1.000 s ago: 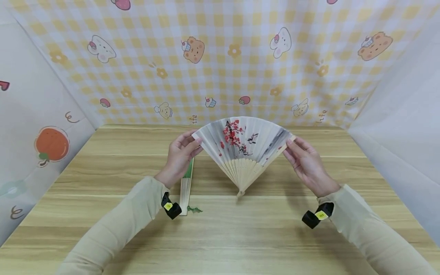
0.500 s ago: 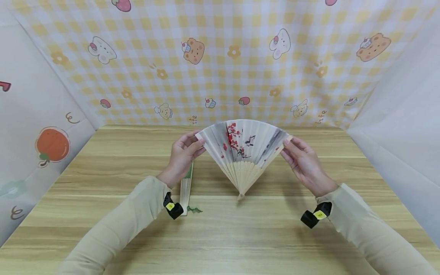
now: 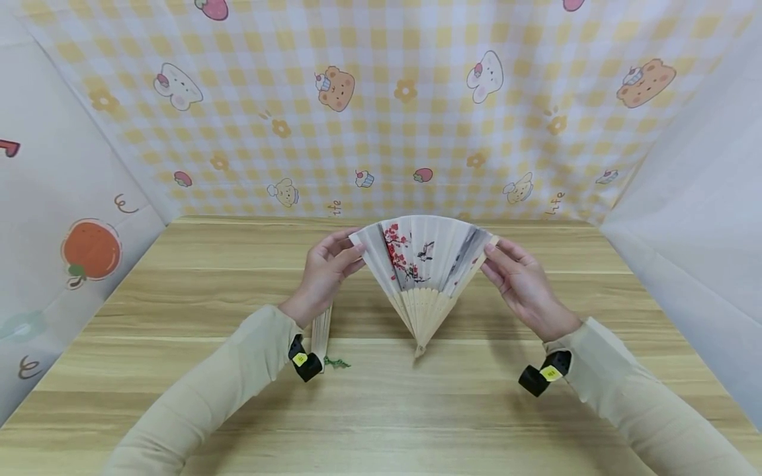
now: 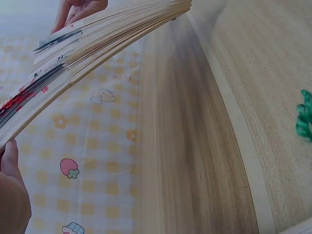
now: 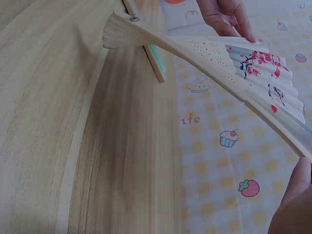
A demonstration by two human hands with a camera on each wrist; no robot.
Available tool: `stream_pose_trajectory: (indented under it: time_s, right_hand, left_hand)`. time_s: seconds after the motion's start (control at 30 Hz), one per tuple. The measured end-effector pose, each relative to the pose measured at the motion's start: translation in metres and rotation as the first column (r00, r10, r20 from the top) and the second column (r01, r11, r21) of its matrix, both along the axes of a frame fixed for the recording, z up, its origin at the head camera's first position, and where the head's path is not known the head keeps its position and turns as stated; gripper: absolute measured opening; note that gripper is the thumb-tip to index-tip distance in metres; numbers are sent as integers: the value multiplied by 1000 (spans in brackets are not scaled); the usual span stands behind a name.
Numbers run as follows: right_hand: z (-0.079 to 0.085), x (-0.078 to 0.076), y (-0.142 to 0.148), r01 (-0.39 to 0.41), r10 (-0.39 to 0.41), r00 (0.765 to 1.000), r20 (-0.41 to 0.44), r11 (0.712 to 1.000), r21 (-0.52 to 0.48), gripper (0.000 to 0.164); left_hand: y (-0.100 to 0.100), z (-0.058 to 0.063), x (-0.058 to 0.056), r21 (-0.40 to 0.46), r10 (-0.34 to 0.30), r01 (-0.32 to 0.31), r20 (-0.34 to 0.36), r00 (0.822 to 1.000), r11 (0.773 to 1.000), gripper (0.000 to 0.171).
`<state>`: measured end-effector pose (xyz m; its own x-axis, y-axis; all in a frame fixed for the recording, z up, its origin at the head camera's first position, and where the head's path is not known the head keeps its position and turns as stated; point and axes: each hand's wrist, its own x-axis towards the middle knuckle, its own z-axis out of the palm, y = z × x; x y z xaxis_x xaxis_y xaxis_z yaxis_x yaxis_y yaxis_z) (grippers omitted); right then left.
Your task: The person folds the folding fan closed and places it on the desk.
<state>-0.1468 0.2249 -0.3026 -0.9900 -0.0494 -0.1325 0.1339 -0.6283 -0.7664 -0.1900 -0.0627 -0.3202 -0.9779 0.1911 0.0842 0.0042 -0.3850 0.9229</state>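
Note:
A white folding fan point(image 3: 425, 254) with red blossoms, a small bird and pale bamboo ribs is spread between the two hands, its pivot end pointing toward the person. My left hand point(image 3: 324, 271) pinches the fan's left outer edge between thumb and fingers. At the opposite edge, my right hand point(image 3: 524, 281) pinches the outer rib in the same way. The right wrist view shows the metal rivet point(image 5: 134, 18) at the pivot. Under the left wrist lies a second, folded fan point(image 3: 321, 330) with a green tassel point(image 3: 337, 362); the left hand and sleeve partly hide it.
The wood-grain table point(image 3: 417, 423) carries both hands' shadows. A yellow checked cloth point(image 3: 381, 132) with cartoon animals hangs behind it, and pale sheets stand at the left and right sides. A black camera is strapped on each wrist.
Both hands have moved closer together and slightly down toward the person, so the fan's spread has narrowed. The left hand now covers more of the folded fan.

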Motion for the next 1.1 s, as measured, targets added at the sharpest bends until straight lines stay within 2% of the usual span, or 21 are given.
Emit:
stream_pose_trajectory:
  time_s: [0.77,1.1]
  right_hand:
    - [0,1,-10,-55,54,998,13,996,65,14]
    - [1,1,-13,-58,57,998,14,996,75,13]
  left_hand:
    - [12,1,3,-35,-44,45,18,999,998,27]
    - [18,3,4,-74,-44,46,27,999,996,28]
